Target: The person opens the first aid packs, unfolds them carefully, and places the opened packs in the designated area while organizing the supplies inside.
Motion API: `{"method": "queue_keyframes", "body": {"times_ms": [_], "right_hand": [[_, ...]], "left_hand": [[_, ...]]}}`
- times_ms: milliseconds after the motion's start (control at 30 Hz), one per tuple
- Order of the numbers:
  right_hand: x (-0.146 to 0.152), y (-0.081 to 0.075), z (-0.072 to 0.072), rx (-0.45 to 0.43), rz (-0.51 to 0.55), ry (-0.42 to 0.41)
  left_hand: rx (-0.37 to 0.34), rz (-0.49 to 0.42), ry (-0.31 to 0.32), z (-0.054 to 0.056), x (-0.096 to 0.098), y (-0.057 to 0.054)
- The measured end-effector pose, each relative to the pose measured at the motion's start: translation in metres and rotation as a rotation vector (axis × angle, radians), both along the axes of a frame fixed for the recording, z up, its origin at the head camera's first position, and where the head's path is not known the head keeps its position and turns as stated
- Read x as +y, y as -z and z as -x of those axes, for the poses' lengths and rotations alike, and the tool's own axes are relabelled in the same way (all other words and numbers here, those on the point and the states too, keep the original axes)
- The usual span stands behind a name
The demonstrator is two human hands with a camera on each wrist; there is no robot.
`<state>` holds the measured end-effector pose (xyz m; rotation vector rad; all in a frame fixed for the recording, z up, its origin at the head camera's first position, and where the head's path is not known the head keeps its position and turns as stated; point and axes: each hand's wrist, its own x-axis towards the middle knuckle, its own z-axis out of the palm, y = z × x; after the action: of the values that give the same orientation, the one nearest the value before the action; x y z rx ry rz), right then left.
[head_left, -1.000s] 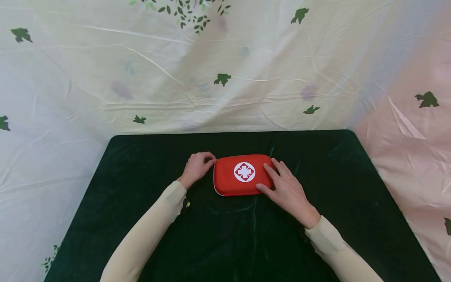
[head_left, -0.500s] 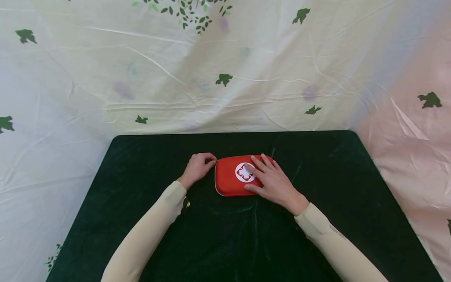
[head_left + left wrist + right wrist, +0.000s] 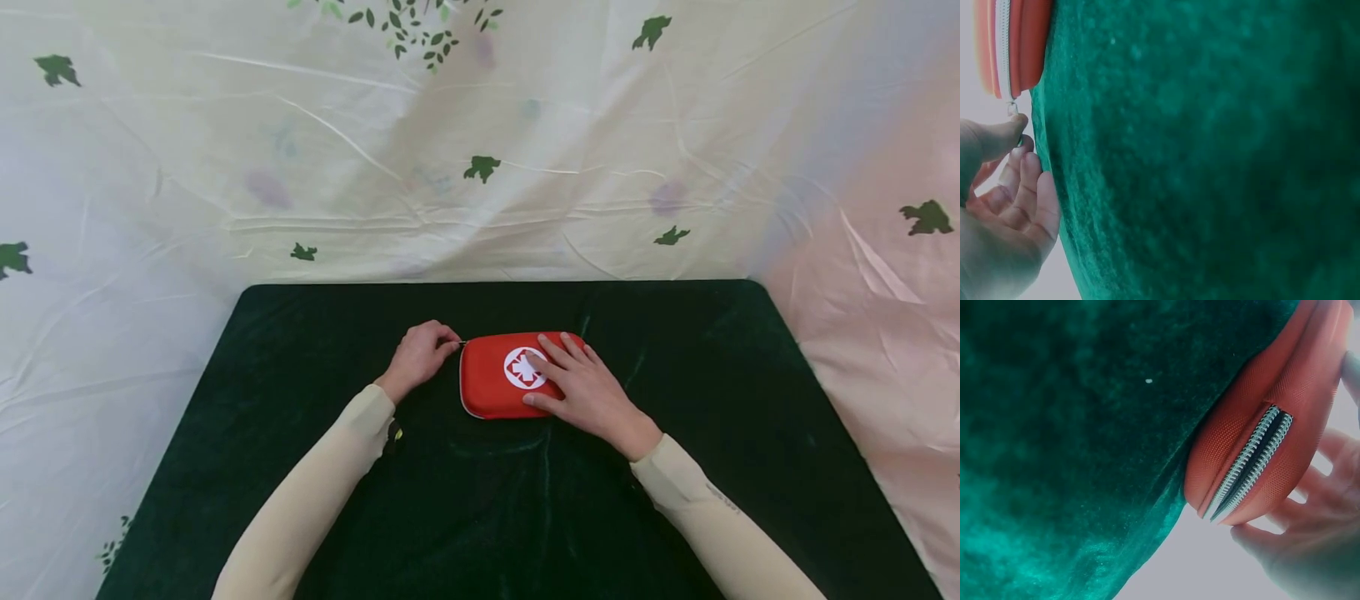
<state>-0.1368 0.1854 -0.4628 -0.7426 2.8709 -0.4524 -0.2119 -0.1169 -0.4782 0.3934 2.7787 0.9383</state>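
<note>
A red zippered first-aid case [image 3: 482, 385] with a white round emblem lies on the dark green cloth. My left hand [image 3: 418, 354] is at its far left corner. Thumb and index finger pinch the small metal zipper pull [image 3: 1012, 109], seen in the left wrist view, and the other fingers are loosely bent. My right hand [image 3: 588, 396] rests spread over the right part of the lid, covering a bit of the emblem. The right wrist view shows the zipper teeth [image 3: 1250, 465] parted along one end of the case, with a dark slit between them.
Green velvety cloth [image 3: 465, 517] covers the table around the case. Behind it hangs a pale curtain [image 3: 360, 167] with leaf prints, turning pinkish at the right [image 3: 885, 317].
My right hand has slid left from the case's right end further onto the lid. The left hand stays at the far left corner, and a bit of the pull now shows beside it.
</note>
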Motion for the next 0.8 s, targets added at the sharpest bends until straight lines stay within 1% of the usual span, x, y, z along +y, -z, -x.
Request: {"method": "queue_keyframes", "body": {"times_ms": [333,500,600,800], "right_hand": [[-0.001,-0.001,0.001,-0.013,0.011,-0.003],[-0.001,-0.001,0.001,-0.018,0.011,-0.009],[-0.001,-0.002,0.0,-0.017,0.014,-0.006],[-0.001,-0.002,0.0,-0.017,0.016,-0.003]], "left_hand": [[0.034,0.039,0.018,-0.003,-0.005,-0.002],[0.031,0.063,0.025,-0.006,-0.009,-0.004],[0.034,0.068,0.037,-0.009,-0.01,-0.005],[0.031,0.068,0.041,-0.013,-0.011,-0.008]]}}
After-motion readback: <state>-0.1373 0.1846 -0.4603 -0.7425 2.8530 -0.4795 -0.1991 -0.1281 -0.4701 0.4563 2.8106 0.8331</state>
